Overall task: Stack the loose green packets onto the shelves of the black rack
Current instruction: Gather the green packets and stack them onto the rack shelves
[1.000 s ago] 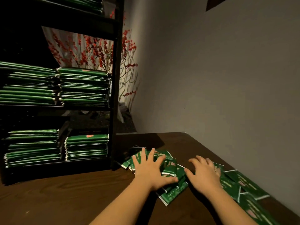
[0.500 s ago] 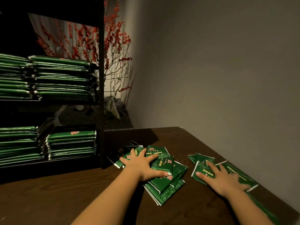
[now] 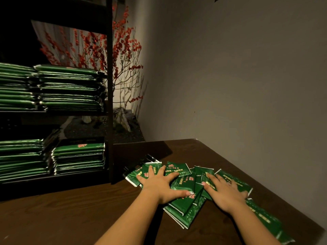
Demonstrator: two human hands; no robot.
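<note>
Two bare forearms, no sleeves, left hand [image 3: 159, 186] and right hand [image 3: 224, 193] ungloved, short plain fingernails

Glossy film on the loose green packets [image 3: 184, 197], light glinting off their smooth printed faces beside the black rack [image 3: 109, 103]. The rack's frame looks matt and dark. On its shelves, the stacked packets [image 3: 70, 89] shine along their crimped edges. Under it all, the table [image 3: 70, 218] shows brown wood grain, dull satin.

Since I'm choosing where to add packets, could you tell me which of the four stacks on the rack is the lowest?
The right stack on the lower shelf: its top sits below its left neighbour's, and both upper stacks are taller.
</note>
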